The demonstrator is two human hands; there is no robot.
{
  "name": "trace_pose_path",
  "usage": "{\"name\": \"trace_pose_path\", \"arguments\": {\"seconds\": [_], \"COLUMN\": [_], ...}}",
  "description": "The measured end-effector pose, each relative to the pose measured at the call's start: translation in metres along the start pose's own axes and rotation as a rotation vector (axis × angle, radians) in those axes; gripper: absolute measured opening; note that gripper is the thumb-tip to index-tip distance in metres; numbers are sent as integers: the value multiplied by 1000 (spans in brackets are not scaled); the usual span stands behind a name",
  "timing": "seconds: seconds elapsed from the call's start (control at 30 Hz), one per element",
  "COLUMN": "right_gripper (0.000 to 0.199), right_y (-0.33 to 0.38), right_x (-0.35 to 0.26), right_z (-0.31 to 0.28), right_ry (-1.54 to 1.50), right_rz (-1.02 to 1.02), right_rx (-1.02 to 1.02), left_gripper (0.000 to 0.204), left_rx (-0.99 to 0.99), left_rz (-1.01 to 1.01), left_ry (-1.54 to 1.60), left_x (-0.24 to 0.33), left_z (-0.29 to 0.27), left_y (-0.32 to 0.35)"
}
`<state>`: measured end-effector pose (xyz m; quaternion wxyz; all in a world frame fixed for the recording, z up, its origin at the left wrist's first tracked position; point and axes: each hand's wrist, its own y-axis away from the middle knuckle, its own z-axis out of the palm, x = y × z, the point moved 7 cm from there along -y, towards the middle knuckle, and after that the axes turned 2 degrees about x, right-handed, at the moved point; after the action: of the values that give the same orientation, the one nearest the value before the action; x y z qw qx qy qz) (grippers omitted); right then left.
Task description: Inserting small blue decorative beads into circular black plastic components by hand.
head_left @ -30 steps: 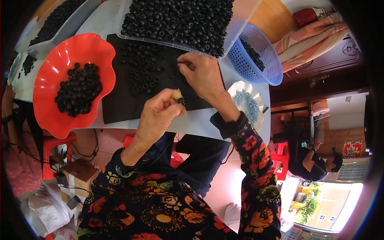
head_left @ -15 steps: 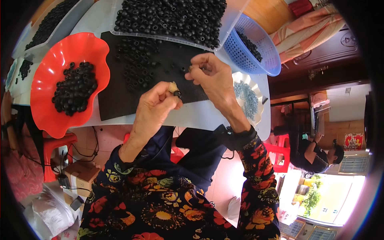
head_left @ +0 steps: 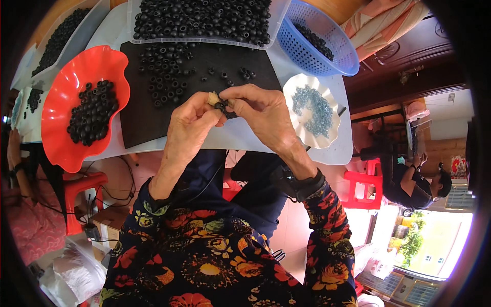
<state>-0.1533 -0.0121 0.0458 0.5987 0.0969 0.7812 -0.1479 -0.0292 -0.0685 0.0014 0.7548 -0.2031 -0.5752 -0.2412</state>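
Observation:
My left hand and my right hand meet fingertip to fingertip above the front edge of a black mat. Pinched between them is a small black ring-shaped bead, along with a pale yellowish piece held by the left fingers. Several loose black beads lie scattered on the mat just beyond my hands. Which hand carries the bead's weight I cannot tell.
A red wavy bowl of black beads sits at the left. A clear tray full of beads stands behind the mat, a blue basket at the right back, a white dish of bluish pieces at the right. Another person sits far right.
My right hand has come back from the mat toward the left hand. Both hands have drawn together near the table's front edge and now pinch the bead jointly.

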Motion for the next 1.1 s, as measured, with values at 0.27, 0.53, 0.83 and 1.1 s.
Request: {"name": "trace_pose_path", "arguments": {"seconds": [0.27,0.53,0.83,1.1], "right_gripper": [11,13,14,31], "right_y": [-1,-1,0,13], "right_x": [2,-19,-23,-17], "right_z": [5,3,8,10], "right_ry": [48,181,174,311], "right_rz": [-2,-231,-213,-363], "right_rx": [-16,-1,11,84], "left_gripper": [18,17,16,18], "left_rx": [-4,-41,-12,1], "left_rz": [-19,-50,-13,-55], "left_ry": [23,-20,49,170], "left_x": [-2,-2,-4,-9], "left_z": [-2,-1,-1,-4], "left_y": [-2,-2,-4,-6]}}
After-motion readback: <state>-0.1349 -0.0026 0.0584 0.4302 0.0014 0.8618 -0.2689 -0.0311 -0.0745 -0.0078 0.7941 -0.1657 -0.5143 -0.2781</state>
